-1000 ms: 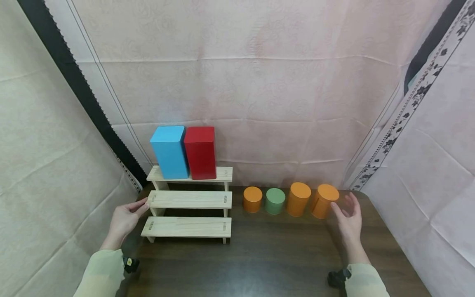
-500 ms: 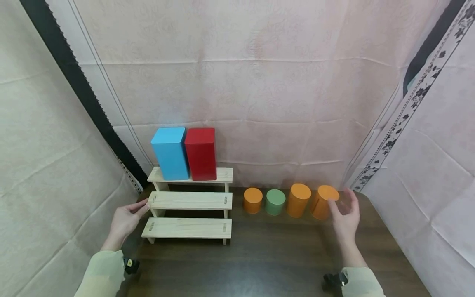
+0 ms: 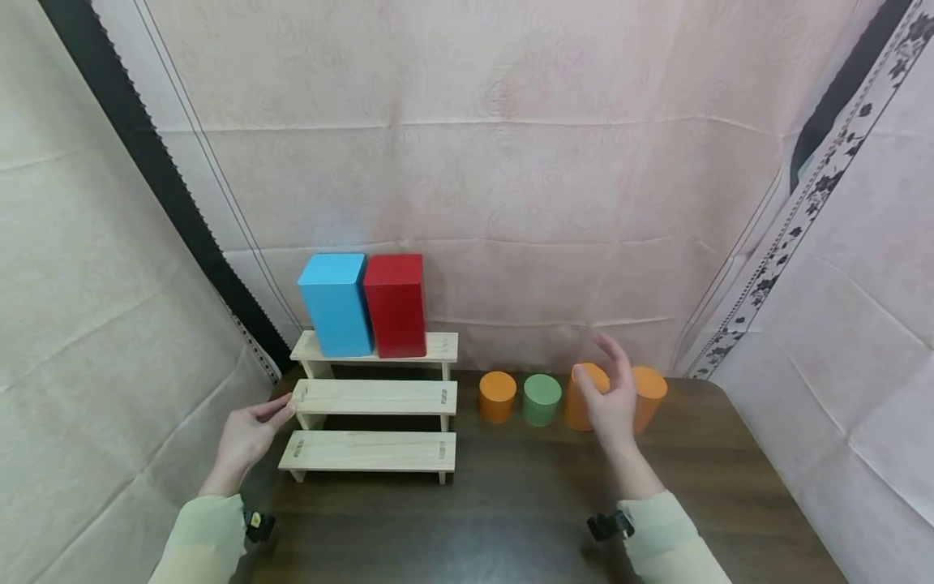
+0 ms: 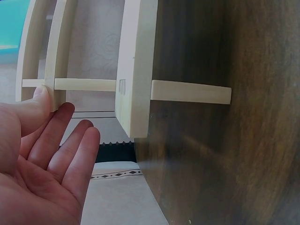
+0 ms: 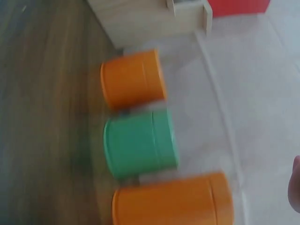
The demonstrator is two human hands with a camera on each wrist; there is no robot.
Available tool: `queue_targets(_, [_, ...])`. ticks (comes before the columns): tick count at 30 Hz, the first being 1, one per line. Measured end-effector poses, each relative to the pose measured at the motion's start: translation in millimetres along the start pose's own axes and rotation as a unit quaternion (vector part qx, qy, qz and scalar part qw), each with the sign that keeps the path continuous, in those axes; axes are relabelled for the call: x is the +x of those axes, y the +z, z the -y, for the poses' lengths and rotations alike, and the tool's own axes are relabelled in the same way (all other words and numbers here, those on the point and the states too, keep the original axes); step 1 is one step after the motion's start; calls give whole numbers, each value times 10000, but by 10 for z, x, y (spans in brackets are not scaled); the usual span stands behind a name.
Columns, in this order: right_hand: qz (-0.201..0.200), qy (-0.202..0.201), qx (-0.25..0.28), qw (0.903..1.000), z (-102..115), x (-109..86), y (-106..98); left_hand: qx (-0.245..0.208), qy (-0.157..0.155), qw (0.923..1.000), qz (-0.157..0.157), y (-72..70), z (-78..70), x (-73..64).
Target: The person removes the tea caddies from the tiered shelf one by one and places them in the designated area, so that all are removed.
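My left hand (image 3: 244, 438) pinches the left end of the middle board of a three-step wooden shelf (image 3: 375, 397), thumb on one face and index finger on the other; the remaining fingers are spread apart in the left wrist view. Above the tall orange canister (image 3: 575, 418) hovers my right hand (image 3: 614, 410), fingers apart and holding nothing. Right of it, another tall orange canister (image 3: 649, 396) is partly hidden by the hand. To the left stand a green canister (image 3: 541, 400) and a short orange canister (image 3: 497, 397). Only a fingertip (image 5: 295, 187) enters the right wrist view.
On the shelf's top step a blue box (image 3: 336, 304) and a red box (image 3: 396, 306) stand side by side. The dark wooden table (image 3: 474, 519) runs back to a pale cloth (image 3: 511, 178), with cloth walls left and right.
My right hand has moved left from beside the rightmost canister to above its tall neighbour. The left hand keeps its pinch on the shelf, and the canisters stay in place.
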State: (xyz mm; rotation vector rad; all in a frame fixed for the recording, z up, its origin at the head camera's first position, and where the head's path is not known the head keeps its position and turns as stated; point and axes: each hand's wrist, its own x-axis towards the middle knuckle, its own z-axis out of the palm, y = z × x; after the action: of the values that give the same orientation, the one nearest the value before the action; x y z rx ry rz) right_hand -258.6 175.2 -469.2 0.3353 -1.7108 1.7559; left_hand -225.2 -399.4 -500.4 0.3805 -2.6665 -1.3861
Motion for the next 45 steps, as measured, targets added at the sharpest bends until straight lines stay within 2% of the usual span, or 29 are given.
queue_targets(3, [216,16,143,9997,32,7,203,-3,57,10000,-25,-4,6,-4])
queue_targets(6, [435,208,259,9985,56,4,394,-8,88,10000,-31,-9,4,-6])
queue_targets(12, [1049,392,449,9927,56,49,771,-24,90,9999,-65,-18,-3,3])
queue_targets(15, [1381,484,495,9880,43,66,970,-8,105,9999,-68,-21,0,2])
queue_targets(20, [1981,724,255,9772,46,108,1287,-22,115,9999,-76,-24,-2,-1])
queue_targets(26, [2541,663,46,9649,120,215,1616,0,154,9998,-124,-22,1,8])
queue_targets(32, [2709,875,-11,9586,153,313,1847,-17,183,9998,-122,-11,31,4])
queue_targets(38, [2956,1328,-43,9460,238,450,2034,-53,173,9998,-117,-1,30,3])
queue_targets(45, [2919,1535,-291,9436,302,531,2178,15,15,10000,-12,0,27,9])
